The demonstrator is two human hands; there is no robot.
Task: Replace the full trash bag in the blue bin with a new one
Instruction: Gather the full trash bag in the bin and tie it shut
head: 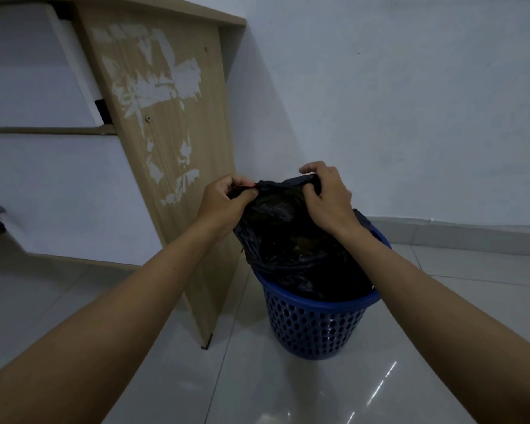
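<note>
A blue perforated bin (312,325) stands on the tiled floor in the middle of the view. A full black trash bag (291,240) bulges up out of its rim. My left hand (224,200) pinches the bag's top edge on the left, with a bit of red showing at the fingertips. My right hand (328,197) grips the bunched top edge on the right. The bag's lower part sits inside the bin. No new bag is in view.
A wooden desk side panel (172,142) with peeled white patches stands right beside the bin on the left. A white wall (410,102) rises behind. Glossy grey floor tiles (288,393) spread in front and to the right.
</note>
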